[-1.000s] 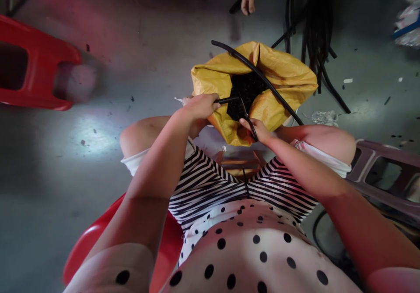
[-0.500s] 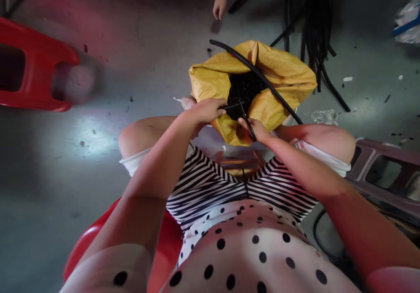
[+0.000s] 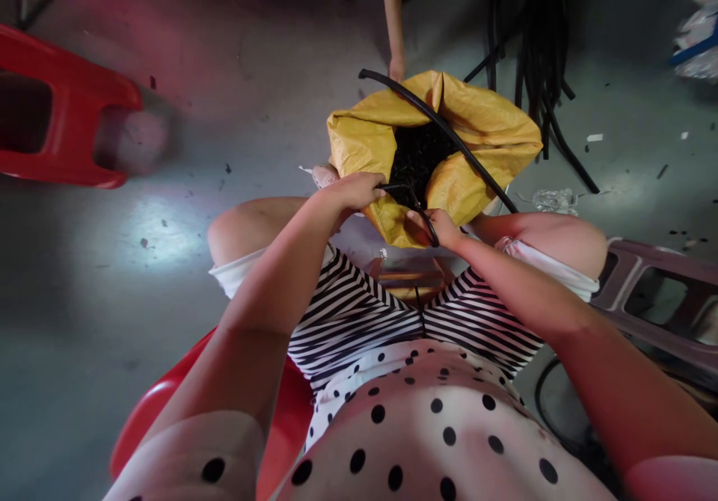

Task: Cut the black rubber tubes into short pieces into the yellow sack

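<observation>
My left hand is closed around a short black tube, whose free end points right over the sack's mouth. In my right hand is a pair of black-handled scissors; their blades meet the tube near its right end, though dark surroundings hide the exact contact. Both hands are above the near rim of a yellow sack standing between my knees. Inside the sack lie many small black pieces. A long black tube lies slanted across the sack's top, its lower end by my right knee.
A co-worker's hand is at the sack's far edge. Behind it on the right lies a bundle of long black tubes. A red stool stands left, a greyish stool right. Clear plastic and scraps litter the floor.
The co-worker's hand has come forward to the sack's far edge. My right hand and the scissors have shifted slightly downward, while my left hand keeps its hold on the tube.
</observation>
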Tool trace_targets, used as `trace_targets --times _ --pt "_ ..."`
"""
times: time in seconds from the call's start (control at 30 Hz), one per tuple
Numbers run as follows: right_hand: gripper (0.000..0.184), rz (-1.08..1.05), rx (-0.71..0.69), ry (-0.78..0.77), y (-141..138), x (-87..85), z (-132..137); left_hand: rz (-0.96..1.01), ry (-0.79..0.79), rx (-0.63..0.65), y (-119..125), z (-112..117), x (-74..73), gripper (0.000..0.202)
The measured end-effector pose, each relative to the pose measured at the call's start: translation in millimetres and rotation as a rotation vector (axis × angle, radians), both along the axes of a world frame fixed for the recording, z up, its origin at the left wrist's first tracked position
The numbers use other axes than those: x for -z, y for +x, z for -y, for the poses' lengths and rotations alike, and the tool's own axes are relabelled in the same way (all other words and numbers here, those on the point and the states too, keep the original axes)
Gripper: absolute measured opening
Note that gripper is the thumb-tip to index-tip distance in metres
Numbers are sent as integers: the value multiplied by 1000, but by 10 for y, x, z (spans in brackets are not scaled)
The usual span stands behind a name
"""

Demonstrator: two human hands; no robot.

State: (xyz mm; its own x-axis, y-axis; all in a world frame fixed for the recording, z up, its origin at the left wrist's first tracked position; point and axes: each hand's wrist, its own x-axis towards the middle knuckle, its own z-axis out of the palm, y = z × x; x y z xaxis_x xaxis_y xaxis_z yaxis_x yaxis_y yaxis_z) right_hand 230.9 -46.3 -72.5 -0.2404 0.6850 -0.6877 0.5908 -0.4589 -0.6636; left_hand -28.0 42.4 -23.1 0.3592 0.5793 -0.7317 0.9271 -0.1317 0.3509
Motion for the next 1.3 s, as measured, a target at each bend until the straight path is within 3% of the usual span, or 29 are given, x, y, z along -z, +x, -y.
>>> trace_targets --times 0.23,0.5,1.1,1.3 --pt "86 26 -9 12 -20 -107 -50 7 -3 7 -14 3 7 36" --pt "86 -4 23 -16 19 -132 -86 -28 81 -130 -44 -39 -158 38" --pt "75 352 -205 55 -45 -286 -271 10 135 -42 133 103 -200 40" --pt "80 330 -226 70 -65 -286 -261 -27 120 -55 208 162 -209 47"
